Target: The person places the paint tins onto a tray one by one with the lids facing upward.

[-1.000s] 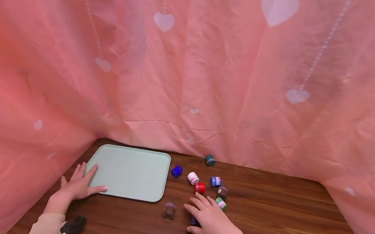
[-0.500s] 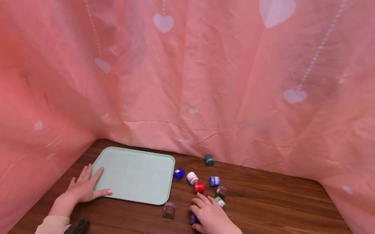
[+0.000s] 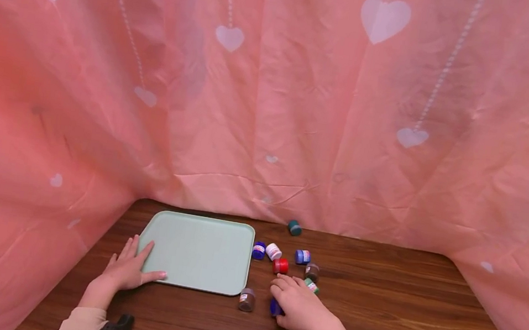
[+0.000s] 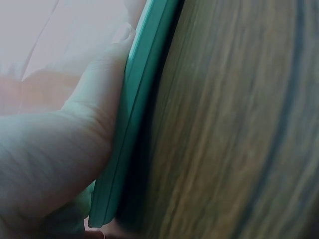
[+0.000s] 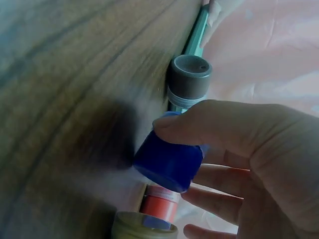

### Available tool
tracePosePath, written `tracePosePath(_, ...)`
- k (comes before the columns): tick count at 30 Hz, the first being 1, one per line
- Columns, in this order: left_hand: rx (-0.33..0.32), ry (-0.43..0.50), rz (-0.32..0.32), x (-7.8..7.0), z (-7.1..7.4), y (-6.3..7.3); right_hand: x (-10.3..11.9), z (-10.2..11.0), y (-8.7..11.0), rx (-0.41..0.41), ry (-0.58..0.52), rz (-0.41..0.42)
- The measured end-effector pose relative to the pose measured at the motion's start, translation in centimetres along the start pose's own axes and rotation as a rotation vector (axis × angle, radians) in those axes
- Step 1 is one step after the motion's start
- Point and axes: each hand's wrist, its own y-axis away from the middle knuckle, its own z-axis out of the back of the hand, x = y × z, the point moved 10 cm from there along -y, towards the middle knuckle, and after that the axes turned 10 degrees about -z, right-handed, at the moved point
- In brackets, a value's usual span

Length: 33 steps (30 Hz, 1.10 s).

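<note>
My left hand [image 3: 126,270] lies with spread fingers on the near left corner of the pale green tray [image 3: 198,251]. In the left wrist view the thumb [image 4: 99,79] rests along the tray's rim [image 4: 132,104]. My right hand [image 3: 301,306] pinches a dark blue paint jar [image 5: 169,157] between thumb and fingers, low over the table; the hand covers part of it in the head view. A brown paint jar [image 3: 247,300] stands by the tray's near right corner. Just past the right fingertips is a red paint jar [image 3: 281,266], with a green-labelled jar [image 3: 311,286] beside the hand.
Along the tray's right edge sits a blue jar [image 3: 259,250], with a white jar [image 3: 273,252] next to it. Farther right are a lighter blue jar [image 3: 302,257] and another brown jar [image 3: 312,272]. A teal jar [image 3: 294,227] stands near the pink curtain [image 3: 259,131].
The tray has slid right along with my left hand, nudging the blue jar and the brown jar slightly. My right fingers have closed round the dark blue jar.
</note>
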Motion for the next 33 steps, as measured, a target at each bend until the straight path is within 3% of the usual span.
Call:
tracePosePath(9, -0.004, 0.004, -0.008, -1.2, -0.7, -0.6, -1.1, 1.5, -0.8, -0.106, 0.013, 0.033)
tracePosePath(18, -0.015, 0.013, -0.015, -2.5, -0.9, -1.0, -0.8, 4.1, -1.9, -0.209, 0.004, 0.067)
tracePosePath(33, -0.023, -0.013, -0.001, -3.4, -1.2, -0.9, 2.6, 5.8, -5.5, -0.289, 0.007, 0.137)
